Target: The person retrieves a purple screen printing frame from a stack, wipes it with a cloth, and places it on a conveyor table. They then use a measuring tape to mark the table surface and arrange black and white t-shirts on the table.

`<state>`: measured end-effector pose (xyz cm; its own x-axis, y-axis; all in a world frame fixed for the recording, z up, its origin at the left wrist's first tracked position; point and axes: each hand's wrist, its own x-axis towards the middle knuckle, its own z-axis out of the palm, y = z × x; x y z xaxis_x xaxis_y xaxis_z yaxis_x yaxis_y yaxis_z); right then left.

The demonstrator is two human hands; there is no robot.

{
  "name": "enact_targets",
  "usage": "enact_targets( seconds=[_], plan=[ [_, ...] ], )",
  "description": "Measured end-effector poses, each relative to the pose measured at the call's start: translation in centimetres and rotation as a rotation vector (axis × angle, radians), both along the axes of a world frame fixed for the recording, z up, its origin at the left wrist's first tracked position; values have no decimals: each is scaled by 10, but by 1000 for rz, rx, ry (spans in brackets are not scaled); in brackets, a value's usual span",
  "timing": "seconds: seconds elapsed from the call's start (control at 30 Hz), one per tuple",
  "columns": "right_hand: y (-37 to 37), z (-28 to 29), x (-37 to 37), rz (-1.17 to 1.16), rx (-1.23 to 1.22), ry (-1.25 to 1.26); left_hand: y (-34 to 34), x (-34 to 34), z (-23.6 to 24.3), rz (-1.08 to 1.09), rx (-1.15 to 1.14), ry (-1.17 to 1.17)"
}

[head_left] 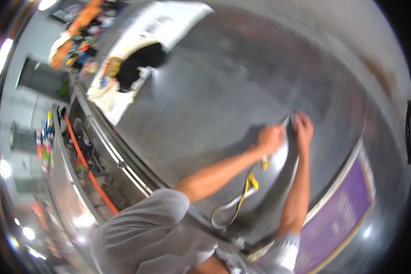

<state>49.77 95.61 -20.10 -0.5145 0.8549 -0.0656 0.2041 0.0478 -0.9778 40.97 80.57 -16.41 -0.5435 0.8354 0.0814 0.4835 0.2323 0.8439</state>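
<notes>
"Over the grey table (205, 100), what do we see of our left hand (272, 138)?"

"We see its fingers curled closed on a yellow-and-white tape (252, 181), with a short pale end poking out above the fist."

"And our right hand (304, 126)?"

"Just beside it, fingers bent, next to a small dark spot. With this blur, we cannot tell whether it grips anything."

"Where does the rest of the tape run?"

"We follow it down from below the left fist, between our two forearms; it twists, then bends into a loop near the table's edge."

"Farther out?"

"To the right of our right forearm we have a purple panel (338, 217) with a pale border. Well apart, at the upper left, lies a white sheet (182, 20) beside a black patch (141, 61). Past the metal rail (107, 136) on our left, we find a long orange strip (84, 160)."
</notes>
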Motion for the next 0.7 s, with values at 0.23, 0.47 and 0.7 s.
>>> enact_targets(
  seconds=[0.23,0.47,0.7],
  plan=[
    [-267,67,95,330,-866,602,-112,-22,174,-168,286,-925],
    [-438,145,208,326,-580,-327,-260,-284,181,656,875,-652],
    [-465,252,59,-398,-337,195,-390,-269,134,210,478,-1017]
  ],
)
